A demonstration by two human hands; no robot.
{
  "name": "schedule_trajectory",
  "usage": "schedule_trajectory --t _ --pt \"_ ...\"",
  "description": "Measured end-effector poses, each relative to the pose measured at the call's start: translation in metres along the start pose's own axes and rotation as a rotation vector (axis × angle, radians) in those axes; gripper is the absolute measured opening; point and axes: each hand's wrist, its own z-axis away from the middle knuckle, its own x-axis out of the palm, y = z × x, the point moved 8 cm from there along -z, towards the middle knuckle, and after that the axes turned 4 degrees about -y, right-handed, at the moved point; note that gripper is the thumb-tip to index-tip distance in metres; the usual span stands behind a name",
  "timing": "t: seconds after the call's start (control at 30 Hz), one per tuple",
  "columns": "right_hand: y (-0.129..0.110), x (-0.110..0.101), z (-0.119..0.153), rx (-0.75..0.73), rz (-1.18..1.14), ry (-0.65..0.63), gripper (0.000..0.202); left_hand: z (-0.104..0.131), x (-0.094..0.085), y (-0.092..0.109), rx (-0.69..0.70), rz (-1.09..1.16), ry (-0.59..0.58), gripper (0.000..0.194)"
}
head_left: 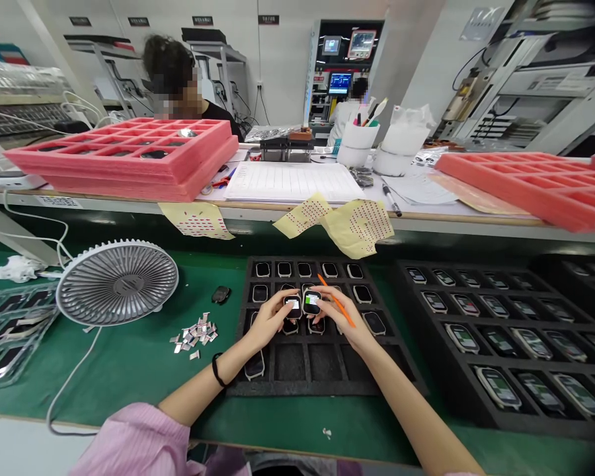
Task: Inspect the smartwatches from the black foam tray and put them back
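My left hand (272, 317) is closed on a square smartwatch (292, 305) with a lit screen. In my right hand (344, 317) is a second smartwatch (311, 302), its screen lit white and green, held beside the first. An orange stick-like tool (338, 301), perhaps a pen, also lies across the fingers of my right hand. Both watches are above a black foam tray (290, 388) whose slots hold several more watch bodies; some front slots are bare. Parts of the tray are hidden behind my hands.
A round grey fan (119, 283) stands left, near a pile of small tabs (194, 334) and a dark watch piece (221, 295). More filled black trays (443, 357) sit right. Pink foam trays (178, 173) and papers (292, 182) occupy the raised shelf; a co-worker (178, 79) is behind it.
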Motion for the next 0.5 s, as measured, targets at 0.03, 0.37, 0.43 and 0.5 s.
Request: schedule_trajectory --t 0.03,0.37,0.43,0.5 --pt "-0.0002 0.0004 0.0000 -0.002 0.000 -0.004 0.032 0.0000 0.0003 0.0004 0.001 0.008 -0.002 0.054" --pt "-0.0021 0.0009 0.0002 -0.012 0.001 0.003 0.034 -0.0002 0.0003 0.0037 0.057 -0.004 0.008 0.048" --pt "-0.0028 0.0011 0.0008 -0.012 0.001 0.003 0.033 -0.0003 -0.0004 0.0034 0.067 -0.016 0.015 0.048" --pt "-0.0026 0.0005 0.0011 -0.009 0.005 0.011 0.032 -0.0003 -0.0008 0.0029 0.062 -0.029 0.016 0.048"
